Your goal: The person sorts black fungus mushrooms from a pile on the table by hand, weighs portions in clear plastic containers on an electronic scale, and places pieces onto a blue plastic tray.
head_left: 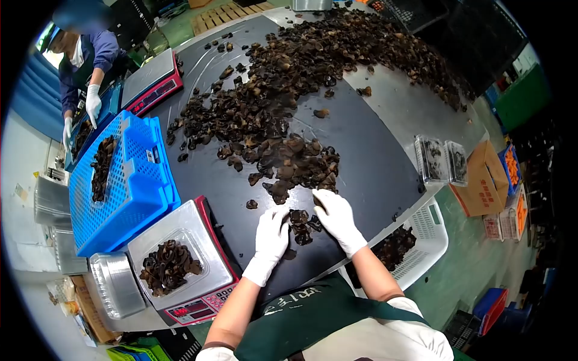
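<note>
Both my hands wear white gloves and rest at the near edge of the dark tabletop (373,150). Between them lies a small cluster of dark brown fungus pieces (301,226). My left hand (272,237) touches the cluster's left side, its fingers bent; what they hold, if anything, is hidden. My right hand (338,219) is at the right side, fingertips against a dark piece. A larger heap of fungus (295,159) spreads beyond my fingers. To the left, a clear tray filled with fungus (170,266) sits on a red-framed scale (211,240).
A blue crate (114,198) stands left, with a filled tray on it. Stacked clear trays (117,286) sit near the scale. A white basket (430,240) is below the table's right edge. A co-worker (90,60) in white gloves stands at the upper left, by another scale (153,81).
</note>
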